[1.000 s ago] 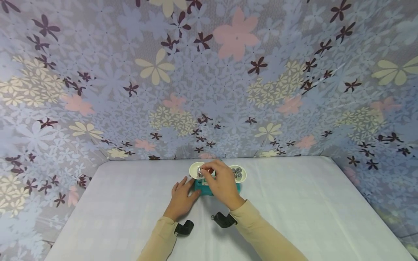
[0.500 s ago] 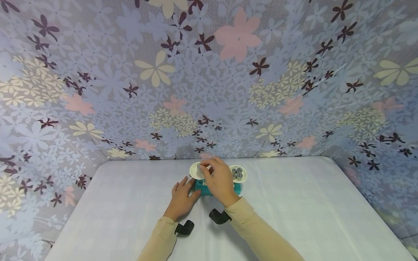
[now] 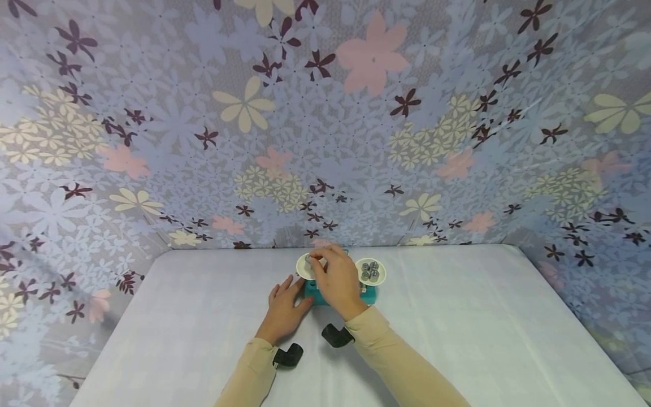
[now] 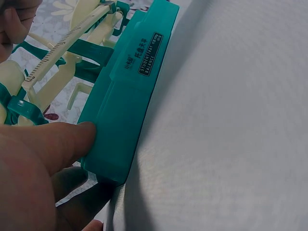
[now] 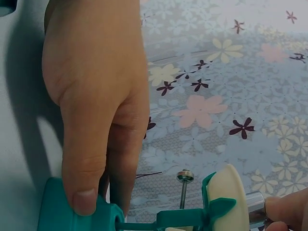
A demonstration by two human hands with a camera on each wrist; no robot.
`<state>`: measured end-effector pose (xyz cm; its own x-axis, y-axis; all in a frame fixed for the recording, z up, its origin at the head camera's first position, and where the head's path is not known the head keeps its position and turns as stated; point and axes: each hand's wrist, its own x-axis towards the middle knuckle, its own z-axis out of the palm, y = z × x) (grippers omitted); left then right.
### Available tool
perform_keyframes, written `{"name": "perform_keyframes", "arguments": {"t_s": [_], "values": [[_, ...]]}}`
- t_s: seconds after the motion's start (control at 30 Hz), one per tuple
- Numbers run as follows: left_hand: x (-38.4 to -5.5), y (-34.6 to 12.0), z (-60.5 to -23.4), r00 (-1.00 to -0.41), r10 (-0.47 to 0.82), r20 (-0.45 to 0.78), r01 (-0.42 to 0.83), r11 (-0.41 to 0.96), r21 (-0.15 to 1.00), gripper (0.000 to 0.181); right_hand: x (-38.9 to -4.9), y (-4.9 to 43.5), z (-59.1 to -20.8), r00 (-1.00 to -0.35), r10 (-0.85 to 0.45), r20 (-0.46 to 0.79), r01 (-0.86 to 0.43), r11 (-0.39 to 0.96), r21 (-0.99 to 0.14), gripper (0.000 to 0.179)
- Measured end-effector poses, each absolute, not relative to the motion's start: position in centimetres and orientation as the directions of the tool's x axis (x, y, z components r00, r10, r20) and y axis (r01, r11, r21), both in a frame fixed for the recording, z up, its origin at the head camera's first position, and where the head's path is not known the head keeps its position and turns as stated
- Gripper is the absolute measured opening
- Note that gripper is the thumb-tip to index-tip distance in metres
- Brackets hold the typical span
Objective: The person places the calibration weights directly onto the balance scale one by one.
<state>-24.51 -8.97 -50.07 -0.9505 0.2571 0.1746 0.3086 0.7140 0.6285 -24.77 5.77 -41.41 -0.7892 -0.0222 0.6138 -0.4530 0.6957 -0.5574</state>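
Observation:
A teal tray balance (image 3: 312, 293) with two cream pans stands near the back of the table. My left hand (image 3: 282, 315) grips the left end of its base, thumb on the upper front and fingers round the end, as the left wrist view shows. With thumb and fingertips my right hand (image 3: 338, 282) pinches a shiny cylindrical metal weight (image 5: 256, 207) at the left pan (image 3: 301, 267). In the right wrist view the weight's end is right at the pan's face. Several metal weights (image 3: 370, 271) sit in the right pan (image 3: 383, 273). My right hand hides the middle of the balance.
A white cloth covers the table (image 3: 458, 339). Flowered fabric (image 3: 325, 141) rises right behind the balance and along both sides. A ruled cream beam (image 4: 62, 48) runs along the balance behind its base. Each wrist wears a black camera mount (image 3: 289, 355).
My right hand has shifted slightly left, and the weight it pinches has moved a little toward the back of the left pan. The left hand stays on the base.

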Motion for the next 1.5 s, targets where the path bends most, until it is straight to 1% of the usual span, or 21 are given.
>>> {"name": "perform_keyframes", "arguments": {"t_s": [0.33, 0.93, 1.13, 1.3, 1.5], "values": [[-24.5, -9.0, -50.1, -0.951, 0.252, 0.178, 0.307, 0.713, 0.631, 0.056, -25.2, 5.4, -41.8, -0.795, -0.012, 0.606, -0.421, 0.732, -0.536, 0.011], [-24.5, -8.9, -50.0, -0.95, 0.255, 0.178, 0.309, 0.714, 0.628, 0.055, -25.3, 5.4, -42.3, -0.78, -0.008, 0.625, -0.421, 0.747, -0.515, 0.012], [-24.5, -8.9, -50.0, -0.95, 0.254, 0.179, 0.309, 0.713, 0.63, 0.055, -25.0, 5.5, -42.2, -0.775, -0.017, 0.632, -0.447, 0.722, -0.528, 0.016], [-24.4, -9.0, -49.8, -0.953, 0.246, 0.176, 0.3, 0.707, 0.641, 0.055, -24.5, 5.7, -41.9, -0.787, -0.036, 0.615, -0.468, 0.686, -0.558, 0.015], [-24.4, -9.0, -49.8, -0.953, 0.248, 0.175, 0.301, 0.709, 0.638, 0.055, -23.7, 6.2, -41.5, -0.785, -0.054, 0.618, -0.498, 0.649, -0.576, 0.014]]}}
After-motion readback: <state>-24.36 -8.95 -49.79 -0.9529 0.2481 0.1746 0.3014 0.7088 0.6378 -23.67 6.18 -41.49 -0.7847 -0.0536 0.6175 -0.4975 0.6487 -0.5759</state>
